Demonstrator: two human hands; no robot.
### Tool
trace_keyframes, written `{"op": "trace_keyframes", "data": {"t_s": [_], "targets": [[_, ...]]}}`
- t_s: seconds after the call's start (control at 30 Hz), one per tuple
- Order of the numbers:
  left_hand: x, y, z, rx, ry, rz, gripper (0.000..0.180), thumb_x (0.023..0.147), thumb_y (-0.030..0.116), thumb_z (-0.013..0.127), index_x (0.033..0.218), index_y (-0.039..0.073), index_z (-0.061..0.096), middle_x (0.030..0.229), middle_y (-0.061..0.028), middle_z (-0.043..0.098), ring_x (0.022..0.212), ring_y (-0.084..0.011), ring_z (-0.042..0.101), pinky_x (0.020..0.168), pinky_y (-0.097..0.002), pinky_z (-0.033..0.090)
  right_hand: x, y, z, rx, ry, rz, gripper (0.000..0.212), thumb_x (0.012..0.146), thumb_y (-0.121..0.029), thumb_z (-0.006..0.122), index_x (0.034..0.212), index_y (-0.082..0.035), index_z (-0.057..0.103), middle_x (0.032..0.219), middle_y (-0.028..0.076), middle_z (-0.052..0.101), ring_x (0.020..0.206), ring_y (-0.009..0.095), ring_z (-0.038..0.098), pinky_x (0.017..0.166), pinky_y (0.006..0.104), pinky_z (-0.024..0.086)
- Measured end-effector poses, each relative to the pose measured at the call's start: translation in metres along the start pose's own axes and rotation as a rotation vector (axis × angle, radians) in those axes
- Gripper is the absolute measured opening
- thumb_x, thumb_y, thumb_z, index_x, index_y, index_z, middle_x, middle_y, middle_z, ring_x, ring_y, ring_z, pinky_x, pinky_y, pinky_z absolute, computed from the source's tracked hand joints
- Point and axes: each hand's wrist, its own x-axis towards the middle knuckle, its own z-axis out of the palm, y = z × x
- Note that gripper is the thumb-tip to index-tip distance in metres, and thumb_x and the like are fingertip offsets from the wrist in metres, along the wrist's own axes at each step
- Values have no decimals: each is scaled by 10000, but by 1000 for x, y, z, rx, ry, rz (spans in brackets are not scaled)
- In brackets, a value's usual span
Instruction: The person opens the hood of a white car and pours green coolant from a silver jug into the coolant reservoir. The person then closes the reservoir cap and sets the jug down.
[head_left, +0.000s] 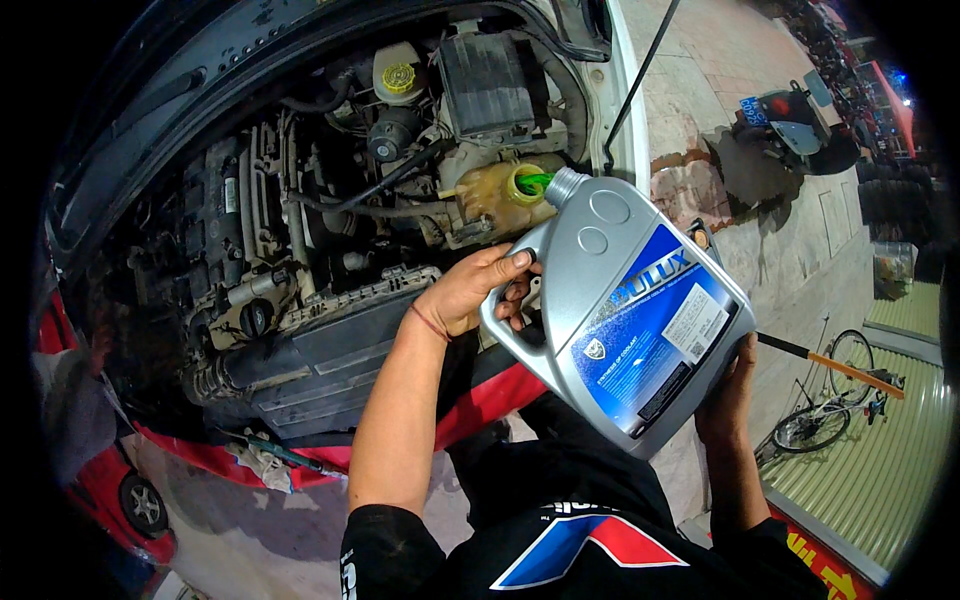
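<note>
Silver jug — tilted toward tank

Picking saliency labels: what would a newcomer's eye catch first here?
First the big silver jug with its blue label, right of centre, tilted: left hand on its handle, right hand against its base. Then the vivid green liquid between its mouth and the yellowed tank, upper centre.
</note>
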Motion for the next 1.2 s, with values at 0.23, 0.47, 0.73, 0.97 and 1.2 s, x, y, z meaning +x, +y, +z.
{"op": "trace_keyframes", "data": {"t_s": [0.23, 0.47, 0.73, 0.97, 1.2], "targets": [[1, 0, -1, 6, 1, -2, 393, 1007, 402, 627, 1127, 29, 608, 706, 32, 466, 514, -68, 490, 587, -311, 570, -1, -1, -1, -27, -38, -20, 871, 972, -726, 389, 1550, -75, 339, 1510, 156, 459, 1360, 273, 468, 1124, 426, 388], [1, 0, -1, 21, -4, 6, 395, 1004, 408, 630, 1121, 31, 608, 703, 36, 467, 513, -66, 489, 587, -311, 567, -3, -3, -2, -56, -31, -32, 880, 969, -729, 393, 1562, -83, 309, 1530, 160, 431, 1383, 283, 441, 1144, 436, 360], [0, 0, -1, 14, -10, -11, 394, 1003, 415, 631, 1120, 39, 612, 704, 48, 466, 516, -61, 489, 598, -313, 561, -5, -2, -4, -73, -22, -17, 874, 966, -733, 394, 1565, -103, 306, 1546, 154, 406, 1389, 297, 424, 1151, 455, 338], [0, 0, -1, 20, -11, -8, 404, 997, 425, 637, 1121, 41, 615, 706, 49, 468, 514, -52, 493, 596, -307, 563, -5, -3, -5, -89, -17, -28, 879, 965, -734, 396, 1565, -99, 306, 1538, 157, 415, 1385, 291, 430, 1130, 453, 368], [0, 0, -1, 18, -13, -11, 409, 995, 427, 640, 1127, 41, 612, 707, 48, 466, 513, -53, 492, 597, -307, 567, -6, -6, -5, -106, -17, -10, 870, 971, -729, 388, 1564, -96, 308, 1534, 156, 420, 1389, 292, 425, 1145, 450, 345]]}}
